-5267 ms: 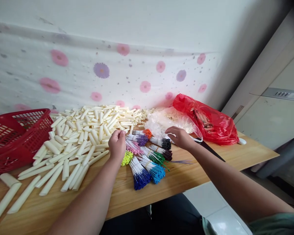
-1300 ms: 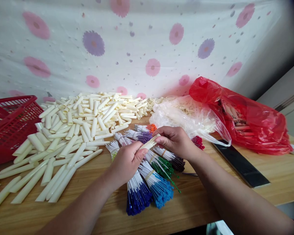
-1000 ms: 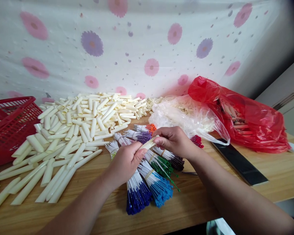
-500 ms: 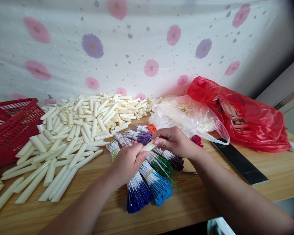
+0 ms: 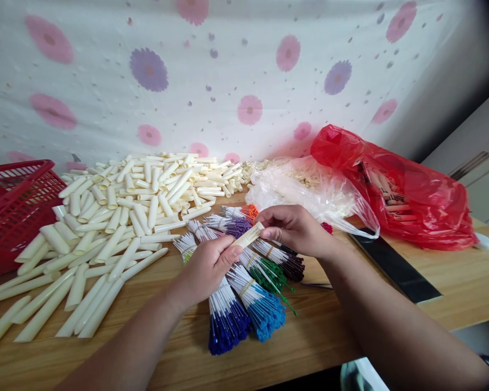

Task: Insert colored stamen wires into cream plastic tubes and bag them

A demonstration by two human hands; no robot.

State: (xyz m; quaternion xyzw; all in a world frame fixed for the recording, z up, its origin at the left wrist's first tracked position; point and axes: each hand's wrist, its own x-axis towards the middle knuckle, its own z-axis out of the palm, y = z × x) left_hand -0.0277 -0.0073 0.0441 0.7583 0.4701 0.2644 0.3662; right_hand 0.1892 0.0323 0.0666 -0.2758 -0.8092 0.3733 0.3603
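A small cream plastic piece with a recess along its face is held between my two hands, over the bundles. The thumb and fingers of my left hand pinch its near left end. At the far right end, my right hand grips it with thumb and fingertips. Beneath lie banded bundles of thin white sticks with coloured ends: dark blue, light blue, green and maroon. Purple and orange ones sit further back. My hands partly cover the bundles.
Cream hollow tubes are heaped at the left and back, beside a red basket. A clear plastic bag and a red bag with pieces inside stand at the right. A black flat slab lies on the wooden table.
The cream piece has been turned so its recessed face shows more. My hands remain on both ends, slightly further apart. The whole view has shifted a little.
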